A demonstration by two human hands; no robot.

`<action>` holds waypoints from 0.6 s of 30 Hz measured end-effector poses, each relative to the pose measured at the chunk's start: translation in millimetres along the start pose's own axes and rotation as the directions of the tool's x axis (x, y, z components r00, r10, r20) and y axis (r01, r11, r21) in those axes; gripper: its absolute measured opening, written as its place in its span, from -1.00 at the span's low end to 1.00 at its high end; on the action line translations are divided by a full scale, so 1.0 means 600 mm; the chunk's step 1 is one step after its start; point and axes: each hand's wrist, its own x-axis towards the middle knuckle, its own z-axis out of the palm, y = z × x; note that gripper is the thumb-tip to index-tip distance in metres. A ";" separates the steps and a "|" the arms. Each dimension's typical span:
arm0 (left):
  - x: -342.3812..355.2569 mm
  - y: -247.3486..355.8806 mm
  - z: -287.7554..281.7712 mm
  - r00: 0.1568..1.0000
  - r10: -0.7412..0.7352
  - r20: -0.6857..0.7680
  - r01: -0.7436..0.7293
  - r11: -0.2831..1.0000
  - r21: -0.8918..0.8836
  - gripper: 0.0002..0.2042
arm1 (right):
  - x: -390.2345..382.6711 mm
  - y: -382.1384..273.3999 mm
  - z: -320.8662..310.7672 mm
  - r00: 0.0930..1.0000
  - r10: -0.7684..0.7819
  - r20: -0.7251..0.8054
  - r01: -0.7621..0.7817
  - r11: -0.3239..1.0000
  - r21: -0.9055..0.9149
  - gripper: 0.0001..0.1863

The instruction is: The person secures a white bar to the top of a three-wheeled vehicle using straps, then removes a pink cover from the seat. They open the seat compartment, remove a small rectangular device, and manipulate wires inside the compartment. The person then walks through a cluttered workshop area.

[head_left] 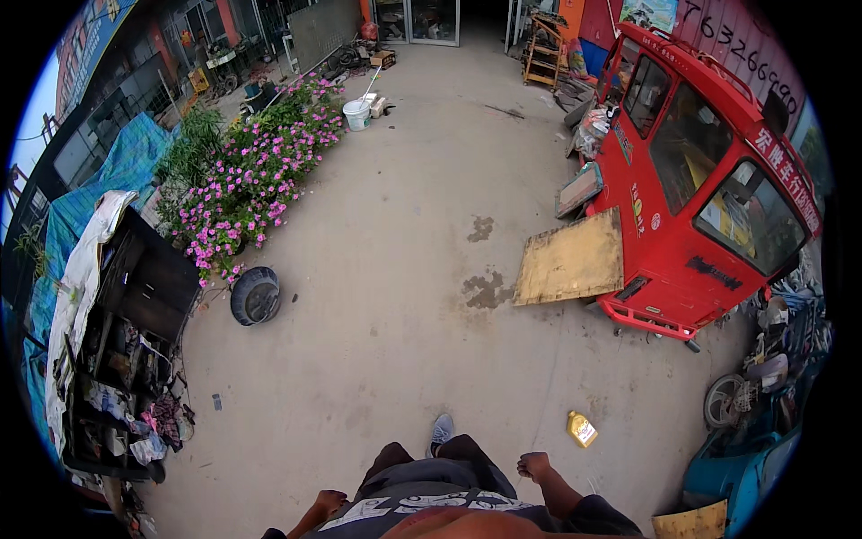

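My left hand (pixel 331 499) hangs beside my left thigh, its fingers curled in and nothing showing in them. On the other side, my right hand (pixel 534 465) is held out from my hip in a loose fist, with no object visible. Both hands are apart from everything around them. Nearest to the right hand is a yellow plastic oil bottle (pixel 582 429) on the concrete ground. One grey shoe (pixel 441 429) shows ahead of my body.
Ahead left stand a black tub (pixel 242 296), pink flowers (pixel 260 166) and a white bucket (pixel 356 115). A dark cabinet (pixel 148 278) with clutter lines the left. At right, a yellowish board (pixel 570 258) leans by a red vehicle cab (pixel 669 207); a wheel (pixel 724 401) lies nearer.
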 end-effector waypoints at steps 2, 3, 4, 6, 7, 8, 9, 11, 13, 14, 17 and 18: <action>0.090 0.122 0.018 0.954 -0.291 -0.074 0.263 0.928 -0.264 -0.90 | 0.030 -0.107 -0.037 0.994 -0.087 0.061 0.085 0.996 0.021 -0.91; 0.134 0.201 0.004 0.881 -0.469 -0.062 0.400 0.809 -0.430 -0.89 | 0.041 -0.170 -0.039 0.984 -0.150 0.096 0.151 0.989 0.004 -0.92; 0.171 0.279 -0.013 0.771 -0.634 -0.057 0.483 0.641 -0.596 -0.89 | 0.044 -0.233 -0.025 0.981 -0.182 0.063 0.183 0.983 0.000 -0.91; 0.238 0.308 -0.049 0.782 -0.622 -0.040 0.478 0.638 -0.604 -0.89 | 0.055 -0.343 0.019 0.970 -0.242 0.011 0.242 0.970 -0.002 -0.90; 0.279 0.320 -0.070 0.790 -0.612 -0.026 0.476 0.641 -0.602 -0.90 | 0.073 -0.384 0.027 0.969 -0.245 0.007 0.245 0.969 0.004 -0.89; 0.320 0.321 -0.086 0.787 -0.617 -0.018 0.521 0.680 -0.516 -0.88 | 0.094 -0.415 0.033 0.972 -0.236 0.003 0.236 0.972 0.008 -0.88; 0.365 0.326 -0.108 0.788 -0.616 -0.002 0.537 0.689 -0.486 -0.87 | 0.112 -0.447 0.041 0.973 -0.231 -0.003 0.231 0.973 0.018 -0.88; 0.457 0.325 -0.154 0.775 -0.631 0.035 0.565 0.668 -0.484 -0.87 | 0.170 -0.466 0.042 0.987 -0.156 0.031 0.154 0.986 0.058 -0.88; 0.573 0.326 -0.195 0.760 -0.645 0.085 0.591 0.630 -0.504 -0.86 | 0.231 -0.454 0.020 0.999 -0.046 -0.003 0.046 0.997 0.068 -0.88; 0.616 0.319 -0.229 0.742 -0.665 0.085 0.600 0.602 -0.526 -0.85 | 0.231 -0.467 0.054 0.998 0.034 -0.057 -0.027 0.991 0.128 -0.82; 0.738 0.304 -0.331 0.699 -0.707 0.108 0.610 0.511 -0.606 -0.84 | 0.231 -0.519 0.126 0.985 0.160 -0.056 -0.154 0.983 0.099 -0.77; 0.785 0.322 -0.366 0.706 -0.703 0.090 0.589 0.511 -0.626 -0.84 | 0.228 -0.545 0.146 0.990 0.141 -0.028 -0.140 0.990 0.031 -0.78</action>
